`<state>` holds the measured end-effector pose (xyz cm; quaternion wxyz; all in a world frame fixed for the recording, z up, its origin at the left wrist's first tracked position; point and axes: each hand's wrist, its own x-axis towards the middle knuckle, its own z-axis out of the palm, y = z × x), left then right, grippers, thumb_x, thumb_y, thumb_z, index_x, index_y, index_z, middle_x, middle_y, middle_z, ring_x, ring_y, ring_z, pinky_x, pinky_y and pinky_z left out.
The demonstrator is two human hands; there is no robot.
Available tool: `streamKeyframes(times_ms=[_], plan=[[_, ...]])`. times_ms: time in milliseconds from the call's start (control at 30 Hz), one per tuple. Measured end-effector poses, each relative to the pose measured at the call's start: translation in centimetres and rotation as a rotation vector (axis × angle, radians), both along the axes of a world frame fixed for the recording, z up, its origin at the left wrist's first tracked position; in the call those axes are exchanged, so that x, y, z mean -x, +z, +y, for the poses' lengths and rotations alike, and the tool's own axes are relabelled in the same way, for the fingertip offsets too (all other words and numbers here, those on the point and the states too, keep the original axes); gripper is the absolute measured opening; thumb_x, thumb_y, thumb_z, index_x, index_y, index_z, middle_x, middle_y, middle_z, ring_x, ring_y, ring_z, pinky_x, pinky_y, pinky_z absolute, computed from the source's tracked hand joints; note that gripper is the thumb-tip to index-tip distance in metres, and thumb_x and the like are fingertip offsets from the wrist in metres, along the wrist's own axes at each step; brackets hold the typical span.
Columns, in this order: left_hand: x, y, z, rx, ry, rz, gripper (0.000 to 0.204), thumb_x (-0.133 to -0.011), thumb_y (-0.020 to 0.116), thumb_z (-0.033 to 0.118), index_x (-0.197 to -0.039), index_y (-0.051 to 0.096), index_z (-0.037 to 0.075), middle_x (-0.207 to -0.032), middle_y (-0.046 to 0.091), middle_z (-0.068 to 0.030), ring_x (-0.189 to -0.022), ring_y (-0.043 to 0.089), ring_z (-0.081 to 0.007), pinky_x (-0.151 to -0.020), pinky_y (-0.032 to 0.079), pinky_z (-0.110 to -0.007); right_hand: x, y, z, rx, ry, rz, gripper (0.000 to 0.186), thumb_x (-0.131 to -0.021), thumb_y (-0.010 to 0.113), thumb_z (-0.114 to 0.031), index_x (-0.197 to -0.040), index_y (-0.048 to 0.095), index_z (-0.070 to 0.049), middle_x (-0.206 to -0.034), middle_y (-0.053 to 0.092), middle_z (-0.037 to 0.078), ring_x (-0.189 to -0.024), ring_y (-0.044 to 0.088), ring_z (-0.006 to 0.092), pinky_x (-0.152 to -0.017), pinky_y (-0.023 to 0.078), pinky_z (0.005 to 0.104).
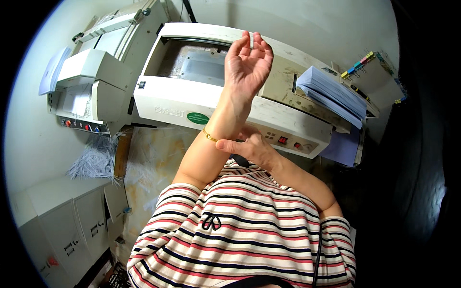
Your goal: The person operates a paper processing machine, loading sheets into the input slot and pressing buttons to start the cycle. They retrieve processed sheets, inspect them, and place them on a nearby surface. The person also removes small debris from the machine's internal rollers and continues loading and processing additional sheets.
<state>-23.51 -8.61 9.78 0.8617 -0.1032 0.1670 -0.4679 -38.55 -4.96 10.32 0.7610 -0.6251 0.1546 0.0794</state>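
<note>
My left hand [248, 65] is raised palm up over the machine, fingers loosely curled and a little apart. A narrow white patch shows between two fingertips; I cannot tell whether it is a held thing or the white casing behind. On that forearm sits a gold bracelet [209, 136]. My right hand [254, 149] is closed on the left forearm, its thumb lying next to the bracelet and its other fingers partly hidden behind the arm. Beneath both arms stands a long white machine [165, 98] with an open bay, a green oval label [197, 118] and red switches [283, 140].
A stack of bound white paper [331, 93] rests on the machine's right part. Colored binder clips [357, 65] line a board at the far right. Another machine [96, 72] stands at left, above a heap of paper shreds [96, 156]. White cabinets [72, 225] occupy the lower left.
</note>
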Motion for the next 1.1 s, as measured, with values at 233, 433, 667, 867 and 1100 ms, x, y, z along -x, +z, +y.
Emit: streamKeyframes(times_ms=[233,433,667,867,1100], plan=[[-2.6,-3.4,2.7,-0.742,0.396,-0.991,0.025,-0.092,0.054,0.005,-0.117,0.055,0.003,-0.101,0.064,-0.0085,-0.085,0.062,-0.0159,-0.077,0.052,-0.028,5.5,8.5,-1.8,0.431,-0.364,-0.321,0.023,-0.086,0.062,-0.025,-0.096,0.051,-0.007,-0.101,0.053,0.009,-0.097,0.052,0.0214,-0.086,0.044,0.0367],[-0.4,-13.3,4.2,-1.331,0.475,-1.873,0.016,-0.089,0.056,0.002,-0.105,0.06,0.002,-0.095,0.061,-0.0066,-0.068,0.054,-0.01,-0.062,0.046,-0.025,12.9,18.7,-1.3,0.182,-0.494,-0.728,0.014,-0.092,0.052,-0.021,-0.084,0.058,-0.012,-0.092,0.055,0.007,-0.086,0.055,0.0215,-0.078,0.048,0.036],[3.3,-16.5,3.8,-1.361,0.518,-2.377,0.022,-0.08,0.062,0.004,-0.101,0.062,0.011,-0.093,0.06,-0.0068,-0.076,0.059,-0.0258,-0.066,0.046,-0.037,16.3,19.5,-4.0,0.26,-0.344,-0.944,0.015,-0.092,0.052,-0.023,-0.092,0.06,-0.01,-0.099,0.057,0.009,-0.092,0.055,0.0226,-0.084,0.046,0.0353],[3.4,-16.6,3.8,-1.372,0.574,-2.48,0.021,-0.078,0.063,0.008,-0.098,0.063,0.013,-0.094,0.061,-0.0046,-0.083,0.06,-0.0264,-0.071,0.046,-0.037,16.3,20.0,-4.1,0.367,-0.309,-0.979,0.014,-0.091,0.054,-0.021,-0.096,0.06,-0.009,-0.102,0.057,0.01,-0.096,0.054,0.023,-0.087,0.044,0.0355],[3.8,-16.7,4.0,-1.354,0.566,-2.51,0.024,-0.076,0.061,0.007,-0.1,0.062,0.012,-0.096,0.062,-0.0053,-0.085,0.059,-0.0256,-0.072,0.046,-0.036,15.9,19.1,-4.0,0.47,-0.311,-0.974,0.017,-0.09,0.056,-0.019,-0.101,0.059,-0.008,-0.106,0.057,0.01,-0.1,0.054,0.0235,-0.091,0.042,0.0358]])
